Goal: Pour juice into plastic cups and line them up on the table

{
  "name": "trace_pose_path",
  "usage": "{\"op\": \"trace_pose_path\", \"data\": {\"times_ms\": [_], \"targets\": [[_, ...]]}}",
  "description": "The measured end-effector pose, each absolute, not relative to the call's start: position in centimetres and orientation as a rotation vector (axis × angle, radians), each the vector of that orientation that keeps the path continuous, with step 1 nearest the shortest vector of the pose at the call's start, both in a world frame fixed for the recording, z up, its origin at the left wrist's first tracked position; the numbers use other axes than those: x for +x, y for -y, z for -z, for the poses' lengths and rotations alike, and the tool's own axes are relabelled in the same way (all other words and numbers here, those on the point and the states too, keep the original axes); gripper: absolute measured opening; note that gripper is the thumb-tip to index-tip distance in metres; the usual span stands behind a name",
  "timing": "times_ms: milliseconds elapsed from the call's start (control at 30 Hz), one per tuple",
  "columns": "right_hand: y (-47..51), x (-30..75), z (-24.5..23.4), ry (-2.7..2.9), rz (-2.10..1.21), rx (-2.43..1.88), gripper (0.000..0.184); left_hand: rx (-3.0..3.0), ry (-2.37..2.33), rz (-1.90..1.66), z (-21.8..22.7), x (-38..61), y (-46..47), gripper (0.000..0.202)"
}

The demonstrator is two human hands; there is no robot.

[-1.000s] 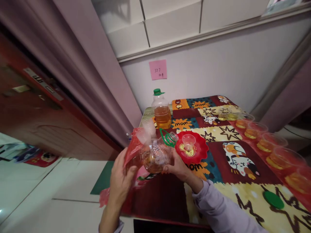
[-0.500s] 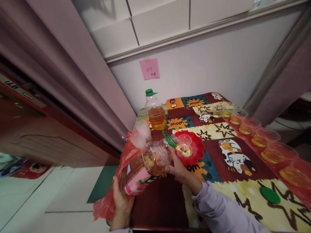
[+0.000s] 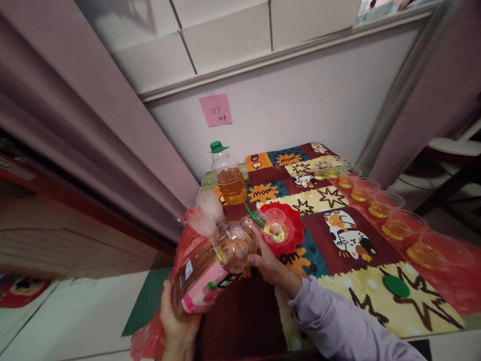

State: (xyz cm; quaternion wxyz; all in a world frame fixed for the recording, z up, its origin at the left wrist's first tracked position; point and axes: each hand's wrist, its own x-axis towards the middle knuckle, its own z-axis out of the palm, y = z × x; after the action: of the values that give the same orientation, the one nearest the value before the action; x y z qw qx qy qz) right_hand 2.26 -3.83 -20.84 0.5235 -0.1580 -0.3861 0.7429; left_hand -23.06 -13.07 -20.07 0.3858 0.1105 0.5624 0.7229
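Note:
A large clear bottle [image 3: 210, 273] of amber drink with a pink label lies tilted between my hands, its neck toward a red scalloped plate. My left hand [image 3: 178, 321] supports its base. Around the neck end, my right hand [image 3: 268, 260] is wrapped, and a green ring handle [image 3: 253, 215] sticks out there. On the red plate [image 3: 296, 240] stands a clear plastic cup [image 3: 274, 219], just beyond the bottle's mouth. Whether liquid is flowing I cannot tell. A loose green cap [image 3: 396, 286] rests on the mat to the right.
A second bottle [image 3: 231, 183] with a green cap stands at the back left. Stacked cups [image 3: 205, 218] lie by a red plastic bag [image 3: 150, 338]. Several cups of yellow drink [image 3: 402, 225] line the right side on red plastic. Patterned mats [image 3: 285, 195] cover the table.
The camera view has shifted, so the scene sits further left. Both hands still hold the tilted bottle near the cup on the plate, at much the same angle.

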Motion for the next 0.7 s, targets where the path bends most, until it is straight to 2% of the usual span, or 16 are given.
{"op": "trace_pose_path", "data": {"times_ms": [100,267,533,700], "targets": [[3.8,2.0,21.3,0.888,-1.791,-0.349,0.131,0.351,-1.464,-1.821,18.9,-23.2,13.3,0.044],[3.8,1.6,21.8,0.821,-1.843,-0.361,0.122,0.258,-1.479,-1.827,16.7,-21.7,13.3,0.039],[3.8,2.2,20.5,0.798,-1.834,-0.363,0.119,0.180,-1.504,-1.832,15.3,-20.7,13.0,0.031],[3.8,2.0,20.9,0.721,-1.883,-0.376,0.118,0.291,-1.559,-1.764,15.1,-21.6,13.1,0.042]]}}
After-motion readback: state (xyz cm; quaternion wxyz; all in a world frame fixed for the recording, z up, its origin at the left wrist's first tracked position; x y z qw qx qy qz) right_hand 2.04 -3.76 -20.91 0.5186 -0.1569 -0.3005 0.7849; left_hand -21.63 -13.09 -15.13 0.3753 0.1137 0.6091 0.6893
